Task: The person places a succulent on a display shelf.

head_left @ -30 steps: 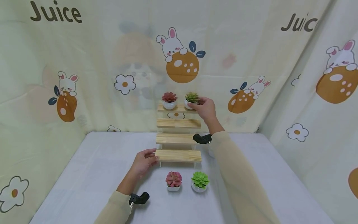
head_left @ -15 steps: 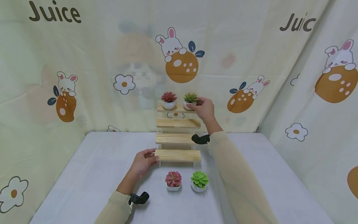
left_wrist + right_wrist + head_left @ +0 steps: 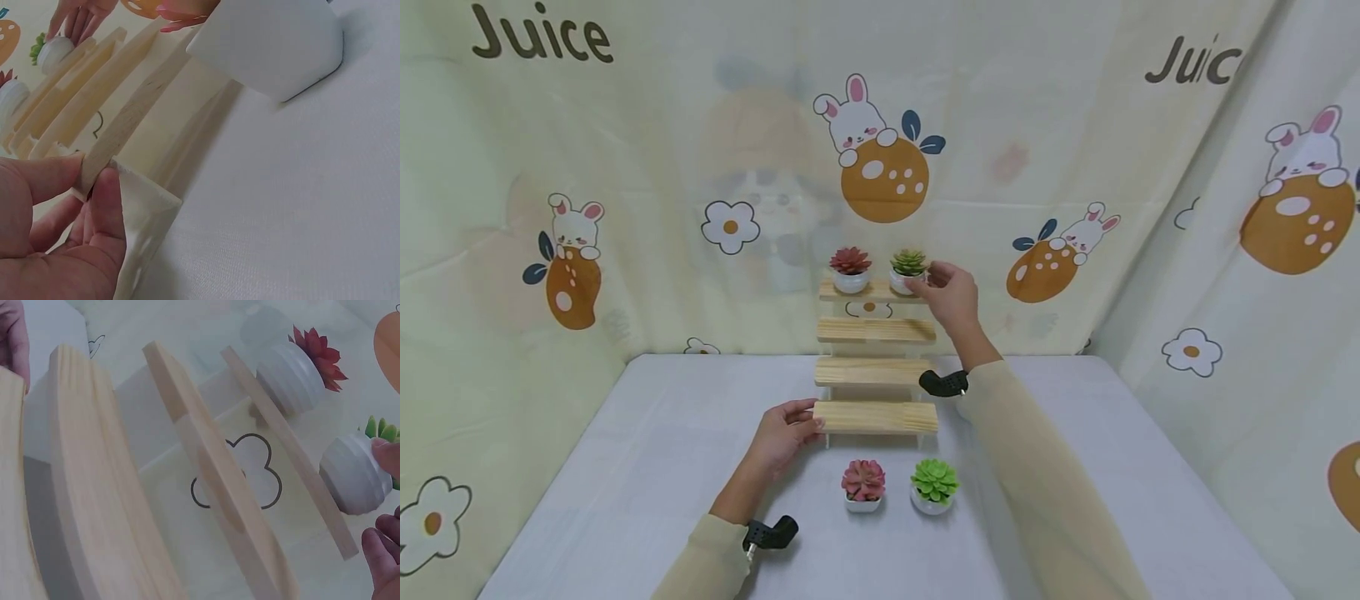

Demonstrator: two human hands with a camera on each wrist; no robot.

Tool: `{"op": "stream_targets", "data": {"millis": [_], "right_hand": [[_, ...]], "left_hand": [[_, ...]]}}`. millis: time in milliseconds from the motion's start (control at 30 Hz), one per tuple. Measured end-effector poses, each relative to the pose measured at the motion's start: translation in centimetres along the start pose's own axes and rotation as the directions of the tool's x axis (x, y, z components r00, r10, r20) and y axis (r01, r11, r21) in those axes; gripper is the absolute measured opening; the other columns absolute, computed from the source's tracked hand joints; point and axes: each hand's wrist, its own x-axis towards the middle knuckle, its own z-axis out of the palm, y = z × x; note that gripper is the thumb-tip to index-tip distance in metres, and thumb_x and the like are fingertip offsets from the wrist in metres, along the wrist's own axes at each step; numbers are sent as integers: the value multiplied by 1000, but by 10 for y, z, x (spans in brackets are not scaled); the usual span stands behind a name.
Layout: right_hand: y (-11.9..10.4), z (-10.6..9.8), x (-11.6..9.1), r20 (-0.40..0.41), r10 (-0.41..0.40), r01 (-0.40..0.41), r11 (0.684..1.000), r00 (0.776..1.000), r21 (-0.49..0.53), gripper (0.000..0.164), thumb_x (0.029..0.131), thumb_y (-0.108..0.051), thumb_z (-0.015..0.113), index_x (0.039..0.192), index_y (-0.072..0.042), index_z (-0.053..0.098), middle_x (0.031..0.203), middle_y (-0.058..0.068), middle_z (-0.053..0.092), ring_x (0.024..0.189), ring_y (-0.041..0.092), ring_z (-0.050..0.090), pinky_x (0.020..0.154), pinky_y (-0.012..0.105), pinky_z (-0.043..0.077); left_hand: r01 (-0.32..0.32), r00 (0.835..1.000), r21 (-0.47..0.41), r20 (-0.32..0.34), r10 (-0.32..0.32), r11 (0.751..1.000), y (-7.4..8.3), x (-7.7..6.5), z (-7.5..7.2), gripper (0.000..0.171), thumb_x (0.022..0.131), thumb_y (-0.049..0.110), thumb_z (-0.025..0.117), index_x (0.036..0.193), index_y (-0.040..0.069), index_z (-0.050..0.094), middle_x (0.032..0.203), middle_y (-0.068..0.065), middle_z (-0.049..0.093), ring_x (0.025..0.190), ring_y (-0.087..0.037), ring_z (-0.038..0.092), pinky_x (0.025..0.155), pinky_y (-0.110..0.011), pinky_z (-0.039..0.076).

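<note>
Looking at a little four-step wooden stand [image 3: 876,331] here, parked around the middle of a white-covered table [image 3: 625,467], toward the back. Pinching the left end of the bottom step [image 3: 850,417] with the left hand [image 3: 782,437], thumb on one side and fingers on the other (super clear from the left wrist view). Way up at the right end of the top step [image 3: 878,290], got a green succulent [image 3: 908,262] in a round white pot [image 3: 905,284], upright. Touching that pot with the thumb of the right hand [image 3: 953,296], fingers off around the right side; can't tell whether properly gripped or only lightly touched. Next along to the left, apart from the green one, got a red succulent [image 3: 850,260] in a similar white pot, also upright. Down on the tabletop in front of the stand, can spot a pink succulent [image 3: 863,479] in a squarish white pot and, near it on the right, a bright green succulent [image 3: 935,479] in a rounded one, not touching. Wearing beige sleeves [image 3: 1045,467] plus black wrist gadgets [image 3: 771,533] on both arms. Backed by a pale curtain [image 3: 647,150] printed with bunnies, orange-brown fruit, white flowers and "Juice" lettering [image 3: 542,35].
</note>
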Motion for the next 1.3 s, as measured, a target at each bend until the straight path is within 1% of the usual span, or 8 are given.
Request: {"op": "stream_targets", "data": {"millis": [100,267,500,567,800,900,1133,1300], "right_hand": [[9,-5,-2,-44,-10,11,999,999,31,65,91,-35,79,143,-3,57,144,14,61,132,29,59,111,41,51],[26,-15,-10,-107,-33,39,998,994,53,61,94,-41,74,139,-3,61,139,14,65,128,28,62,109,43,53],[54,-27,-30,-104,-12,18,998,994,59,64,93,-44,74,140,-3,60,139,14,65,128,28,63,108,44,53],[62,-31,-36,-109,-23,30,998,994,63,64,93,-42,75,140,-2,60,139,17,64,128,29,62,108,46,53],[86,-45,-56,-135,-36,42,998,990,45,57,90,-45,77,134,-9,66,134,13,68,124,27,64,106,46,54],[94,-51,-65,-142,-35,40,999,989,34,54,89,-43,79,130,-9,69,132,13,69,124,29,64,107,47,53],[112,-58,-80,-153,-18,14,1000,988,-27,59,87,-43,81,134,-10,67,138,13,66,130,33,60,114,48,47],[126,-58,-92,-161,-27,19,999,987,-51,63,86,-40,83,137,-9,64,144,11,62,135,31,55,117,48,45]], "left_hand": [[1,1000,9,3,-1,1000,-1,0,0,42,94,-4,66,136,-4,59,112,-17,64,92,-20,67,81,-30,64],[0,1000,13,-7,0,1000,-1,0,1,43,95,-3,66,137,-4,59,113,-17,63,92,-20,67,81,-31,64],[-9,1000,-2,-9,9,1000,-2,1,1,42,94,-6,66,135,-5,59,109,-15,64,89,-17,67,79,-29,64],[-16,1000,-15,-4,16,1000,-2,1,1,42,93,-7,65,135,-7,59,106,-14,64,87,-17,66,77,-28,63],[-28,1000,-29,8,28,999,-2,-1,2,43,93,-9,64,135,-9,58,104,-13,63,85,-15,65,75,-26,63],[-29,999,-29,12,30,999,-2,-1,2,43,93,-9,64,136,-9,57,105,-13,63,86,-15,65,76,-27,63],[-24,1000,-23,5,24,999,-2,1,2,42,93,-7,65,135,-6,59,105,-13,64,86,-15,66,76,-28,63],[-24,1000,-26,3,25,999,-4,2,2,42,93,-7,65,135,-6,59,105,-13,65,86,-15,67,76,-28,63]]}}
